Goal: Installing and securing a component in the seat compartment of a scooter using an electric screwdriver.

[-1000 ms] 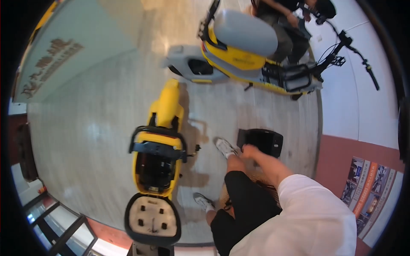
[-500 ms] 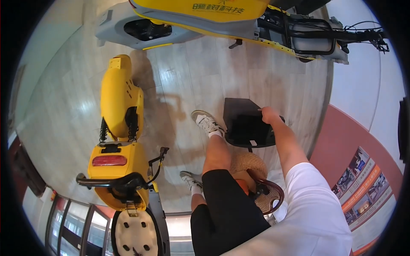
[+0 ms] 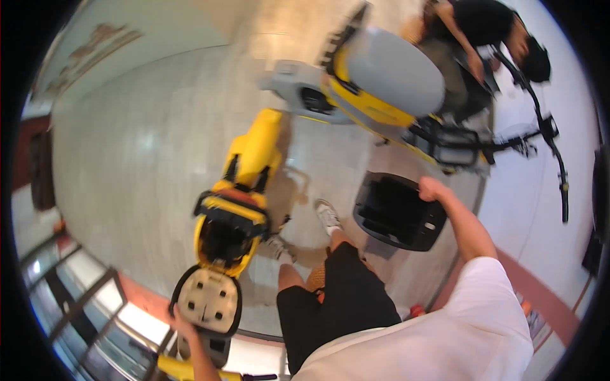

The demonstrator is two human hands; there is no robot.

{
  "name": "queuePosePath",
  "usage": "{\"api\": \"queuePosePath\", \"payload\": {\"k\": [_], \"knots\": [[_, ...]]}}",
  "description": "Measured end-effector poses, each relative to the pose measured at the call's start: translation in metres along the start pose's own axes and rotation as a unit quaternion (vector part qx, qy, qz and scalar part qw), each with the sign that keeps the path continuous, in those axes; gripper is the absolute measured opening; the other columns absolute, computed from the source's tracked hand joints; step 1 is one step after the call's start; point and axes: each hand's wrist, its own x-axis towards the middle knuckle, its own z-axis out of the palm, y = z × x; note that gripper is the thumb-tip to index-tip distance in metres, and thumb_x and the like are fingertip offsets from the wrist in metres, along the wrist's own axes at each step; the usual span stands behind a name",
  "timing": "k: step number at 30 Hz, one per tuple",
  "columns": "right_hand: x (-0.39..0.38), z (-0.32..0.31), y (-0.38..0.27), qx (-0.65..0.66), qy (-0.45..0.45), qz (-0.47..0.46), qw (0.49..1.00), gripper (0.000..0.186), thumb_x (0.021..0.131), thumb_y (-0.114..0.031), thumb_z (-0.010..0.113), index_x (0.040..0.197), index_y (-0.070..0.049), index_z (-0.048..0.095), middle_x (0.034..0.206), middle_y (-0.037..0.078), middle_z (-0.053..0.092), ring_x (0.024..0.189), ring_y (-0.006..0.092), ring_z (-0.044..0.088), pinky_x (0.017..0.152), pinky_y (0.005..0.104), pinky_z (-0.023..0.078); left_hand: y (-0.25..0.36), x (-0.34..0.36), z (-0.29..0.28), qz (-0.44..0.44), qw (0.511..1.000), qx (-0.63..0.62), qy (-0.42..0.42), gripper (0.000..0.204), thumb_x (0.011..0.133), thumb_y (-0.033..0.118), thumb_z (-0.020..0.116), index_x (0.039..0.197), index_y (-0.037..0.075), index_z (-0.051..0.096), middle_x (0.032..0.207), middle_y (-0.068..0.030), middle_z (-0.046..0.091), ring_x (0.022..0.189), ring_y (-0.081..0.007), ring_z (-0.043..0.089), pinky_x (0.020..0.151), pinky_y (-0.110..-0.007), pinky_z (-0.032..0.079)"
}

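Observation:
At the right, my right hand [image 3: 433, 188] is closed on the rim of a black plastic storage bin [image 3: 381, 213]. The bin is held above the floor, its dark hollow facing up. My left hand [image 3: 183, 322] is at the lower left, closed on the edge of a scooter's raised seat [image 3: 194, 298]; its fingers are partly hidden. The seat's pale underside with dark round pads faces up. Just beyond the seat, the yellow scooter [image 3: 254, 143] shows a dark open compartment [image 3: 223, 244] under its rear rack.
A second yellow and grey scooter [image 3: 394, 73] stands at the top right. Next to it, a person in black [image 3: 480, 28] bends over its handlebar end. A woven stool [image 3: 316, 277] is behind my legs. Glass doors [image 3: 82, 305] are at the lower left.
My left hand has come into view at the raised seat. The bin has tilted and sits further right, still in my right hand. The view has turned, and a person now shows.

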Motion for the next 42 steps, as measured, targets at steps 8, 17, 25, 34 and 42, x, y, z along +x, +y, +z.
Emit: {"api": "queuePosePath", "payload": {"k": [8, 17, 25, 34, 42], "knots": [[-0.129, -0.167, -0.157, -0.152, 0.102, -0.164, 0.969, 0.015, 0.055, -0.006, 0.053, 0.061, 0.006, 0.06, 0.07, 0.027, 0.061, 0.074, 0.0433, 0.062, 0.068, 0.0458, 0.051, 0.01, -0.013, 0.016, 0.037, 0.981, 0.155, 0.109, 0.034, 0.084, 0.029, 0.06, 0.111, 0.009, 0.061, 0.113, -0.0127, 0.058, 0.111, -0.0341, 0.049, 0.094, -0.044, 0.04], [-0.232, -0.25, -0.394, -0.252, 0.011, -0.269, 0.93, 0.024, 0.058, -0.01, 0.062, 0.081, 0.0, 0.065, 0.066, 0.019, 0.062, 0.063, 0.03, 0.063, 0.058, 0.0391, 0.049, 0.019, -0.023, 0.013, 0.012, 0.984, 0.12, 0.135, 0.036, 0.081, 0.035, 0.063, 0.111, 0.014, 0.062, 0.122, -0.0057, 0.056, 0.12, -0.0293, 0.045, 0.094, -0.049, 0.04], [-0.247, -0.251, -0.482, -0.279, -0.049, -0.308, 0.909, 0.026, 0.058, -0.007, 0.063, 0.083, 0.002, 0.064, 0.066, 0.017, 0.061, 0.065, 0.0292, 0.062, 0.06, 0.0371, 0.047, 0.017, -0.019, 0.017, 0.009, 0.986, 0.101, 0.132, 0.037, 0.081, 0.035, 0.062, 0.113, 0.015, 0.061, 0.124, -0.0016, 0.055, 0.125, -0.0274, 0.04, 0.094, -0.054, 0.036], [-0.243, -0.235, -0.447, -0.138, 0.011, -0.301, 0.944, 0.028, 0.062, -0.007, 0.063, 0.089, 0.0, 0.065, 0.069, 0.015, 0.064, 0.069, 0.0248, 0.064, 0.062, 0.0353, 0.049, 0.024, -0.02, 0.02, 0.003, 0.986, 0.104, 0.129, 0.036, 0.081, 0.037, 0.062, 0.111, 0.016, 0.061, 0.122, -0.0012, 0.055, 0.126, -0.026, 0.04, 0.094, -0.056, 0.035], [-0.256, -0.208, -0.383, 0.062, 0.095, -0.162, 0.98, 0.028, 0.059, -0.006, 0.064, 0.085, 0.005, 0.063, 0.071, 0.015, 0.062, 0.074, 0.0242, 0.063, 0.068, 0.0325, 0.048, 0.025, -0.02, 0.021, -0.009, 0.983, 0.126, 0.133, 0.038, 0.082, 0.04, 0.061, 0.112, 0.017, 0.06, 0.121, -0.0024, 0.055, 0.123, -0.0263, 0.042, 0.092, -0.055, 0.037]]}}
